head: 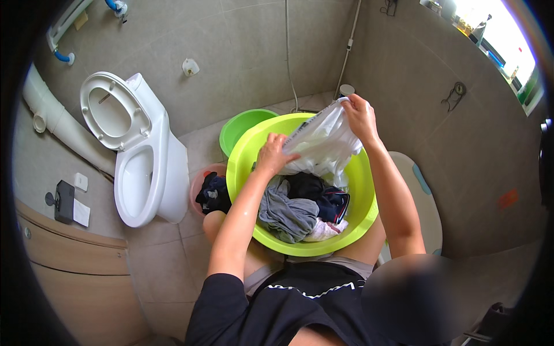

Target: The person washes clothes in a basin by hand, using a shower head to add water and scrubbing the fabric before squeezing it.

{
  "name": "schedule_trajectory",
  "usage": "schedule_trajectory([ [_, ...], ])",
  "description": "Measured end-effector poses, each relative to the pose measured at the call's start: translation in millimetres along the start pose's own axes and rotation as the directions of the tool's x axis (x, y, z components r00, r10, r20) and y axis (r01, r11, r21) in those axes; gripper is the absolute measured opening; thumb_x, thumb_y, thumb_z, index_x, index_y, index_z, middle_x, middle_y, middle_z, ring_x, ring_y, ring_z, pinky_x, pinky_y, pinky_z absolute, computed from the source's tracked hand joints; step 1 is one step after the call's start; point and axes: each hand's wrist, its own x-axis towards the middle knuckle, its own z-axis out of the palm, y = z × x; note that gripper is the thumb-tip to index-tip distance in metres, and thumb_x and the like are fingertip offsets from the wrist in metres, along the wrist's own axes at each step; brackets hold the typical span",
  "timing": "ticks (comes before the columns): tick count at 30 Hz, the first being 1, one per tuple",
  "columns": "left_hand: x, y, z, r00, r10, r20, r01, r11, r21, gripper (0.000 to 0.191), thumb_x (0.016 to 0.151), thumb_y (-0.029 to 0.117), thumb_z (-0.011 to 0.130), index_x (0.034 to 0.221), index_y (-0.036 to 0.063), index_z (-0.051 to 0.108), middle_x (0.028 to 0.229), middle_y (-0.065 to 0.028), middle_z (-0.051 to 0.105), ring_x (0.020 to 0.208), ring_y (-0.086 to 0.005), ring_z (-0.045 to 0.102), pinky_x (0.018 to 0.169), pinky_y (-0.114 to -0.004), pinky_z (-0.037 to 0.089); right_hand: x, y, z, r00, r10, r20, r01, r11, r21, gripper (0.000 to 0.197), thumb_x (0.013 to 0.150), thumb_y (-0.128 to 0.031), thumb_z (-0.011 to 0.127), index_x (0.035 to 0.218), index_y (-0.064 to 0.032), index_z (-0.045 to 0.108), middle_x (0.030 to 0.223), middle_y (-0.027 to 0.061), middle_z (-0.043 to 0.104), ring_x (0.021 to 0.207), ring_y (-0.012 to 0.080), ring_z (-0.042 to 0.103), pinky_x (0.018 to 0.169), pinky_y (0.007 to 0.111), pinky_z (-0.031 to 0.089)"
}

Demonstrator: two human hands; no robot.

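Between my hands a white garment (322, 142), with a dark patterned strip along its upper edge, is stretched over a large lime-green basin (298, 249). My right hand (362, 119) grips its upper right corner, higher than the other hand. At the lower left end of the strip, my left hand (273, 156) holds the cloth, thumb towards me. The garment's lower folds hang down into the basin. Beneath them lie a twisted grey garment (290, 212), dark clothes (305, 186), a navy piece with striped trim (333, 203) and a pale pinkish cloth (324, 230).
Behind the basin stands a green tub (242, 125). To its left, a pink basin (197, 190) holds dark clothing (214, 192). A white toilet (173, 173) with raised lid is further left. A pale plastic tub (426, 216) stands on the right, by the wall.
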Motion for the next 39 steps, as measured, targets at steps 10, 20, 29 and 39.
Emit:
schedule_trajectory([
  [10, 38, -25, -9, 0.996, -0.078, 0.041, 0.084, 0.979, -0.185, 0.031, 0.068, 0.013, 0.061, 0.099, 0.0077, 0.057, 0.099, -0.0143, 0.057, 0.085, -0.0305, 0.058, 0.075, -0.036, 0.046, 17, 13, -10, 0.997, 0.081, 0.007, -0.081, 0.997, -0.013, 0.031, 0.083, -0.032, 0.049, 0.082, -0.0028, 0.059, 0.07, 0.0173, 0.059, 0.067, 0.0332, 0.056, 0.062, 0.038, 0.043],
  [20, 76, 42, -107, 0.999, -0.006, -0.034, 0.0, 0.982, -0.187, 0.023, 0.069, 0.026, 0.059, 0.077, 0.004, 0.056, 0.074, -0.0139, 0.062, 0.068, -0.03, 0.059, 0.061, -0.039, 0.045, 44, -27, -48, 0.993, 0.017, -0.119, 0.025, 0.939, 0.344, 0.037, 0.084, -0.036, 0.051, 0.082, -0.0002, 0.059, 0.061, 0.0099, 0.054, 0.061, 0.0151, 0.056, 0.055, 0.031, 0.043],
  [29, 13, -10, 57, 0.931, -0.144, 0.335, 0.091, 0.982, 0.168, 0.038, 0.067, 0.028, 0.059, 0.101, 0.0108, 0.059, 0.094, -0.0152, 0.061, 0.091, -0.0327, 0.057, 0.084, -0.046, 0.04, -74, 86, 89, 0.927, 0.131, 0.35, -0.001, 0.938, -0.347, 0.017, 0.073, -0.021, 0.051, 0.079, -0.011, 0.064, 0.075, 0.0169, 0.061, 0.071, 0.0346, 0.059, 0.063, 0.043, 0.048],
  [39, 0, -50, 140, 0.829, -0.093, 0.552, -0.097, 0.948, 0.304, 0.041, 0.078, 0.026, 0.045, 0.117, 0.015, 0.051, 0.123, -0.0067, 0.049, 0.12, -0.0306, 0.036, 0.099, -0.056, 0.019, -132, 165, 166, 0.768, 0.265, 0.583, -0.037, 0.927, -0.373, 0.026, 0.08, -0.026, 0.048, 0.103, -0.0252, 0.061, 0.107, 0.0169, 0.053, 0.101, 0.0395, 0.048, 0.087, 0.048, 0.039],
])
